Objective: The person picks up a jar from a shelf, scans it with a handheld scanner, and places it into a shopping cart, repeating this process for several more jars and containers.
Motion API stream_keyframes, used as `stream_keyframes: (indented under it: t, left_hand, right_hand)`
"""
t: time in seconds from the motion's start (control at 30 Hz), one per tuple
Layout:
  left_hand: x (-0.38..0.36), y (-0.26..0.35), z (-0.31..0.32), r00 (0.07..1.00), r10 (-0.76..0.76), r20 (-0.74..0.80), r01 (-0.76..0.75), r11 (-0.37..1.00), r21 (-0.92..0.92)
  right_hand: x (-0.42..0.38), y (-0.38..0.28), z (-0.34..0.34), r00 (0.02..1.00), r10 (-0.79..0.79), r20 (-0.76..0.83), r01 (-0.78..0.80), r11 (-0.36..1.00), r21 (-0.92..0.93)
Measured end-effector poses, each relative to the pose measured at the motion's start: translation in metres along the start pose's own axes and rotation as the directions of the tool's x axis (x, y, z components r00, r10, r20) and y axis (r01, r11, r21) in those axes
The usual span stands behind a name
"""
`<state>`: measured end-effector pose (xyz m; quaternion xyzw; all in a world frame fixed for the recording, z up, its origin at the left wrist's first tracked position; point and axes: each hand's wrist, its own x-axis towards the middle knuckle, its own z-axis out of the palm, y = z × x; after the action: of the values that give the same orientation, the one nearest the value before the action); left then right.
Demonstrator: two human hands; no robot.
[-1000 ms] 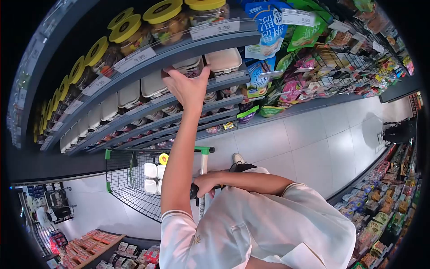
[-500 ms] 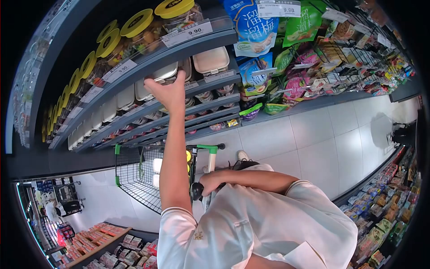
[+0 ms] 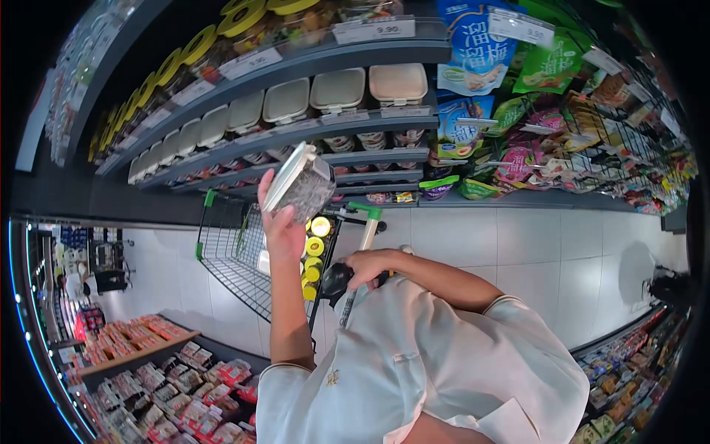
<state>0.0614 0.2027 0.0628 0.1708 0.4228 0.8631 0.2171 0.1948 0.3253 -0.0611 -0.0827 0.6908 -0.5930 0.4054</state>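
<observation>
Left hand (image 3: pixel 279 222) grips a clear tub (image 3: pixel 302 186) with a white lid, fingers wrapped round its lower side, above the shopping cart (image 3: pixel 237 259). The tub is tilted: lid faces up-left, long axis runs lower-left to upper-right. No label on it is readable. Right hand (image 3: pixel 370 265) is curled round the cart handle (image 3: pixel 364 229). A shelf tag (image 3: pixel 373 30) reads 9.90.

dark stocked shelves (image 3: pixel 355 118) line a pale tiled floor (image 3: pixel 518 244).

Container (image 3: pixel 302 186) contents blurred; cart handle (image 3: pixel 364 222) partly hidden by right hand (image 3: pixel 370 265); price tags (image 3: pixel 373 29) barely legible.
</observation>
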Motion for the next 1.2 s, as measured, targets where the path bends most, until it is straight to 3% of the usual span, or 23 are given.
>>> stream_keyframes:
  t: [0.1,0.13,0.2,0.27,0.33,0.4,0.5,0.6,0.63,0.7,0.8,0.83,0.97,1.0,1.13,1.2]
  left_hand:
    - [-0.031,0.005,-0.031,0.988,-0.154,0.025,0.156,0.955,-0.252]
    - [-0.039,0.007,-0.036,0.981,-0.185,0.051,0.191,0.918,-0.348]
    - [-0.054,0.004,-0.052,0.980,-0.194,0.038,0.194,0.914,-0.357]
    - [-0.067,0.001,-0.058,0.980,-0.198,-0.013,0.176,0.897,-0.405]
    - [-0.076,-0.007,-0.074,0.979,-0.205,0.009,0.192,0.896,-0.400]
    - [-0.081,-0.015,-0.081,0.976,-0.216,0.032,0.208,0.879,-0.428]
    - [-0.085,-0.024,-0.081,0.961,-0.273,0.029,0.252,0.833,-0.492]
    - [-0.082,-0.028,-0.077,0.918,-0.394,-0.048,0.317,0.801,-0.508]
    - [-0.081,-0.026,-0.069,0.902,-0.432,-0.012,0.350,0.746,-0.567]
    - [-0.084,-0.035,-0.067,0.933,-0.358,-0.018,0.300,0.808,-0.507]
    - [-0.092,-0.041,-0.064,0.924,-0.355,-0.141,0.235,0.819,-0.523]
    - [-0.097,-0.046,-0.070,0.918,-0.354,-0.180,0.229,0.842,-0.488]
    - [-0.111,-0.048,-0.076,0.890,-0.403,-0.211,0.262,0.833,-0.486]
    - [-0.114,-0.048,-0.078,0.875,-0.434,-0.215,0.285,0.821,-0.494]
    - [-0.124,-0.044,-0.079,0.913,-0.299,-0.277,0.183,0.907,-0.379]
    - [-0.130,-0.034,-0.085,0.884,-0.357,-0.302,0.257,0.911,-0.323]
  right_hand:
    - [-0.013,0.002,-0.003,0.998,-0.062,-0.018,0.061,0.998,-0.034]
    - [-0.017,0.008,-0.005,0.983,-0.172,-0.056,0.165,0.979,-0.117]
    - [-0.028,0.024,-0.013,0.913,-0.394,-0.105,0.353,0.892,-0.282]
    - [-0.080,-0.013,-0.027,0.968,-0.212,-0.134,0.207,0.977,-0.047]
    - [-0.118,-0.026,-0.039,0.890,-0.368,-0.271,0.338,0.929,-0.151]
    - [-0.160,-0.064,-0.048,0.880,-0.326,-0.347,0.239,0.933,-0.269]
    - [-0.185,-0.087,-0.051,0.850,-0.394,-0.349,0.223,0.870,-0.439]
    - [-0.190,-0.108,-0.045,0.858,-0.400,-0.321,0.203,0.839,-0.504]
    - [-0.188,-0.107,-0.044,0.852,-0.405,-0.332,0.210,0.845,-0.491]
    - [-0.177,-0.099,-0.042,0.841,-0.416,-0.346,0.231,0.854,-0.466]
    - [-0.142,-0.066,-0.033,0.769,-0.333,-0.546,0.378,0.925,-0.033]
    - [-0.135,-0.065,-0.031,0.840,-0.161,-0.519,0.313,0.924,0.220]
    - [-0.096,-0.051,-0.024,0.873,-0.106,-0.476,0.363,0.794,0.488]
    - [-0.090,-0.054,-0.022,0.870,-0.081,-0.486,0.358,0.782,0.511]
    - [-0.064,-0.061,-0.025,0.881,-0.008,-0.473,0.333,0.720,0.608]
    - [-0.052,-0.060,-0.029,0.894,0.001,-0.448,0.311,0.718,0.623]
